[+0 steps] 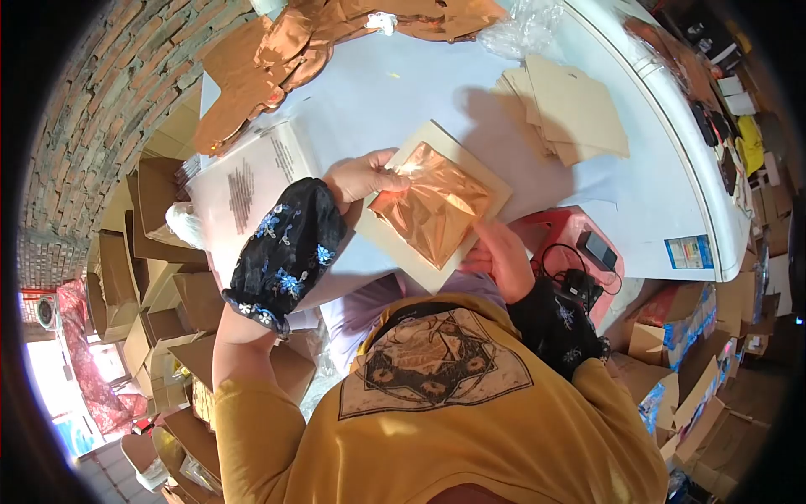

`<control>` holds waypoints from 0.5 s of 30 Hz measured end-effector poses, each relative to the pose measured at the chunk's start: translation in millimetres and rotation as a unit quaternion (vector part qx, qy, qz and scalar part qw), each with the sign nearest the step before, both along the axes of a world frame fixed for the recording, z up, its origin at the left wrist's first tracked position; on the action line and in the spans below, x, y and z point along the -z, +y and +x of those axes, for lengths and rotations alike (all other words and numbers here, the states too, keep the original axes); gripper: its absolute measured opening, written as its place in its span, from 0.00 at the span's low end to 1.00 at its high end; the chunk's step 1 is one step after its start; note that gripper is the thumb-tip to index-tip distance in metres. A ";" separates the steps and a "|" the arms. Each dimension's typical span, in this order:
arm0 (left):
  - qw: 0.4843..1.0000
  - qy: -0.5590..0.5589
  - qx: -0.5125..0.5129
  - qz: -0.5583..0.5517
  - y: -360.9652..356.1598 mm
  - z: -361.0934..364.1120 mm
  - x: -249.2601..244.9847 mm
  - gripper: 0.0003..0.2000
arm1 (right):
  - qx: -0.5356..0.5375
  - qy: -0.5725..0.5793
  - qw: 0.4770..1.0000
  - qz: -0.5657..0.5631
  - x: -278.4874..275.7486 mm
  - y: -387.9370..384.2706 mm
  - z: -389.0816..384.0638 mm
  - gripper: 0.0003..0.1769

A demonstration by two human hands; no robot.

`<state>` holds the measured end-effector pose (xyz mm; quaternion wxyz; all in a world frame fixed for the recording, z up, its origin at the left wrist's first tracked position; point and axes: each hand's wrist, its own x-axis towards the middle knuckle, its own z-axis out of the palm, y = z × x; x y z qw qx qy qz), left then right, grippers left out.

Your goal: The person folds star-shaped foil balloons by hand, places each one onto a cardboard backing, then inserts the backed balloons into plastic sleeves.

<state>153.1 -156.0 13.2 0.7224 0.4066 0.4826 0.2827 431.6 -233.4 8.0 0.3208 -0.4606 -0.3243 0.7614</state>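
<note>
A square cream card (495, 181) with a crinkled, shiny copper-coloured foil sheet (437, 206) lying on its face is held tilted above the table's near edge, close to my body. My left hand (365, 176) grips its upper left side, with the thumb over the foil's edge. At the lower right side my right hand (501, 259) holds the card, the thumb along the edge and the other fingers partly hidden. Near my left forearm lie clear plastic bags with printed text (243, 189).
Copper foil sheets (281, 63) are heaped at the table's far left. A loose stack of cream cards (571, 109) lies at the far right, near crumpled clear plastic (525, 29). A red plastic stool (546, 227) with a black adapter (579, 286) stands right. Cardboard boxes (172, 311) flank both sides.
</note>
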 end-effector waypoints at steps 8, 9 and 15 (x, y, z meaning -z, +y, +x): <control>0.997 -0.074 -0.022 0.013 -22.5 5.0 -25.0 0.29 | 0.053 0.130 0.990 -0.029 -2.3 6.0 -15.7 0.20; 0.998 -0.058 -0.015 0.035 -22.2 5.1 -22.5 0.30 | 0.038 0.136 0.990 -0.020 -0.7 8.1 -16.8 0.20; 0.997 -0.054 -0.041 0.030 -27.0 2.4 -3.3 0.30 | 0.046 0.086 0.995 -0.010 14.0 13.9 -16.7 0.11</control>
